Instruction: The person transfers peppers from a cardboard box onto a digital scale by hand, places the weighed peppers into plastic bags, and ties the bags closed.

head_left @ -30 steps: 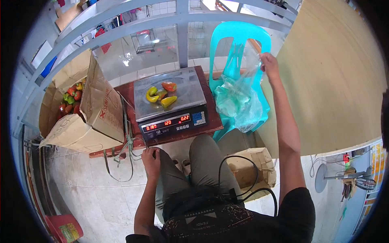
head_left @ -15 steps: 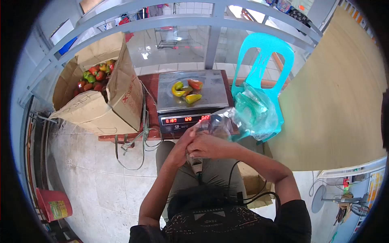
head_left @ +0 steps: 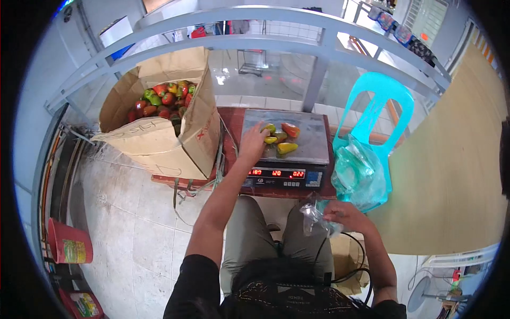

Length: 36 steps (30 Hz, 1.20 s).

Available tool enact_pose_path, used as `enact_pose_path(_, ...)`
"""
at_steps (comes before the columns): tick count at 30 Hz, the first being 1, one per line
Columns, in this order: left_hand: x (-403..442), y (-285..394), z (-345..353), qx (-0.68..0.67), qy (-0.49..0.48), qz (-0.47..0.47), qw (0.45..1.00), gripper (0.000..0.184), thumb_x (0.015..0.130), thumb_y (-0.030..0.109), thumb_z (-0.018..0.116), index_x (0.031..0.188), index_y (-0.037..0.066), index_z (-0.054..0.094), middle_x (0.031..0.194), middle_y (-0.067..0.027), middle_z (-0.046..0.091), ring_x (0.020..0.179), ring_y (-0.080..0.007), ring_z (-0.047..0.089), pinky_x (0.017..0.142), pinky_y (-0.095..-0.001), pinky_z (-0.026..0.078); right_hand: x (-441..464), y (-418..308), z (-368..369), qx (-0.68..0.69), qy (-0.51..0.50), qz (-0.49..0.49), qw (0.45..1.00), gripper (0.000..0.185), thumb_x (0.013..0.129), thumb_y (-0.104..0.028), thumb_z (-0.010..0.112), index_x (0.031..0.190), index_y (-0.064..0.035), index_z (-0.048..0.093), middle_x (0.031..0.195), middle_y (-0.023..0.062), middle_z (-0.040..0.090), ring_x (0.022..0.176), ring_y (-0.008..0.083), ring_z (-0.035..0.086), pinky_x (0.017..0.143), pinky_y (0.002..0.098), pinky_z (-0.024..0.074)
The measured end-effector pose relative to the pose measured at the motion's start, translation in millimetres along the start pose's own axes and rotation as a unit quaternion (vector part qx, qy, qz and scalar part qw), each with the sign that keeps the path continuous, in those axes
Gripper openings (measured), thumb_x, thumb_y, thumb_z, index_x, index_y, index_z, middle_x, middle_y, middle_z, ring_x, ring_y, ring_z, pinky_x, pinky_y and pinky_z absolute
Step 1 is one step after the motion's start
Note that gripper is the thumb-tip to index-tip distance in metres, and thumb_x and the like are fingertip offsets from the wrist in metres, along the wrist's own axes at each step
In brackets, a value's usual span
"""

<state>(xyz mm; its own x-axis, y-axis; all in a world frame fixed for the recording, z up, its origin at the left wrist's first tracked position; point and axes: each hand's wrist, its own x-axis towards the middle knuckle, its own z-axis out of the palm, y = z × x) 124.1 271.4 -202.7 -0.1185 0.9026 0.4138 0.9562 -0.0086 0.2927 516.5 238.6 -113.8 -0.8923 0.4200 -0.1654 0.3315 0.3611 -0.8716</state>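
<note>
My left hand (head_left: 255, 142) is at the left side of the scale's metal plate (head_left: 313, 151), its fingers closed around the curved yellow-green pepper (head_left: 271, 140) and hiding part of it. Close by on the plate lie a red-orange pepper (head_left: 290, 129), a brownish-green pepper (head_left: 280, 137) and a yellow pepper (head_left: 287, 148). Over my right thigh, my right hand (head_left: 345, 213) pinches a clear plastic bag (head_left: 317, 215), which hangs to the left of the fingers. Red digits glow on the scale's display (head_left: 276, 173).
A cardboard box (head_left: 159, 154) of red and green peppers (head_left: 169, 99) stands left of the scale on a reddish-brown table (head_left: 231, 114). At right, a turquoise chair (head_left: 380, 87) holds greenish plastic bags (head_left: 361, 173) beside a wooden panel (head_left: 441, 175). A metal railing (head_left: 316, 85) runs behind.
My hands have moved apart. The left went forward to the peppers on the scale; the right moved to the right with the clear bag. The view has shifted too.
</note>
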Motion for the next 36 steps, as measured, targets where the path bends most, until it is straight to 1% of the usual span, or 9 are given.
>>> enact_pose_path(6,3,1,1,-0.117,0.108,-0.035,0.987,0.035,0.075,0.003,0.071,0.107,0.005,0.057,0.127,-0.013,0.052,0.109,-0.0366,0.058,0.089,-0.0443,0.05,-4,11,5,0.102,0.033,0.067,0.992,0.018,0.091,-0.019,0.067,0.09,-0.0017,0.062,0.083,0.0007,0.056,0.08,0.0097,0.052,0.069,0.0275,0.0427)
enact_pose_path(11,9,64,-115,-0.204,0.146,0.028,0.968,0.038,0.081,0.005,0.069,0.116,0.006,0.055,0.127,-0.0151,0.052,0.107,-0.0393,0.058,0.088,-0.0453,0.049,7,23,7,0.046,0.038,0.032,0.998,0.017,0.091,-0.019,0.067,0.089,-0.0023,0.062,0.084,0.0011,0.056,0.08,0.0101,0.052,0.07,0.0269,0.0422)
enact_pose_path(13,13,76,-178,-0.148,0.194,0.058,0.968,0.038,0.083,0.009,0.068,0.118,0.004,0.053,0.127,-0.0162,0.052,0.106,-0.0404,0.058,0.088,-0.045,0.049,14,20,5,0.041,0.034,0.03,0.998,0.018,0.091,-0.019,0.068,0.089,-0.0023,0.062,0.083,0.0011,0.057,0.079,0.0103,0.052,0.071,0.0269,0.042)
enact_pose_path(17,39,33,-286,-0.058,0.331,-0.035,0.941,0.035,0.083,0.008,0.069,0.114,0.001,0.055,0.108,-0.0164,0.057,0.091,-0.0268,0.063,0.076,-0.0368,0.052,24,8,4,0.053,0.024,0.051,0.997,0.019,0.091,-0.021,0.068,0.089,-0.0024,0.063,0.082,0.0013,0.058,0.079,0.0107,0.052,0.07,0.0272,0.0417)
enact_pose_path(19,56,-29,-311,0.022,0.362,-0.047,0.931,0.031,0.083,0.01,0.07,0.11,0.0,0.057,0.106,-0.0175,0.057,0.09,-0.0318,0.062,0.075,-0.0398,0.051,28,3,4,0.045,0.025,0.043,0.998,0.019,0.091,-0.021,0.068,0.089,-0.0025,0.063,0.083,0.0013,0.058,0.079,0.0108,0.053,0.07,0.0275,0.0418)
enact_pose_path(24,61,-161,-280,0.176,0.153,-0.201,0.951,0.042,0.077,0.017,0.073,0.114,0.002,0.057,0.113,-0.0228,0.059,0.102,-0.0386,0.061,0.084,-0.0463,0.051,37,-4,9,0.032,0.021,0.047,0.998,0.018,0.091,-0.02,0.067,0.089,-0.0027,0.064,0.084,0.0015,0.059,0.077,0.011,0.054,0.068,0.0279,0.0427)
enact_pose_path(29,60,-151,-252,0.192,-0.313,-0.229,0.902,0.055,0.082,0.027,0.068,0.129,0.001,0.055,0.119,-0.023,0.062,0.115,-0.0351,0.059,0.095,-0.0413,0.048,43,-13,10,0.014,0.007,0.026,1.0,0.016,0.091,-0.017,0.067,0.09,-0.002,0.063,0.084,0.002,0.059,0.077,0.0111,0.054,0.068,0.0279,0.0436)
enact_pose_path(33,36,-193,-196,0.031,-0.103,-0.379,0.919,0.054,0.093,0.046,0.047,0.132,0.009,0.057,0.124,-0.0199,0.062,0.113,-0.0328,0.061,0.093,-0.0423,0.048,39,-16,7,0.014,0.023,0.006,1.0,0.014,0.091,-0.016,0.067,0.09,-0.002,0.063,0.084,0.0026,0.059,0.079,0.0113,0.055,0.07,0.0276,0.0443)
enact_pose_path(36,37,-196,-198,0.19,-0.145,-0.149,0.959,0.034,0.087,0.027,0.053,0.109,0.008,0.07,0.11,-0.0179,0.068,0.101,-0.0358,0.066,0.084,-0.0479,0.053,28,-15,5,0.028,0.03,0.003,0.999,0.014,0.091,-0.016,0.067,0.09,-0.0021,0.063,0.084,0.003,0.059,0.08,0.0116,0.054,0.071,0.0275,0.0444)
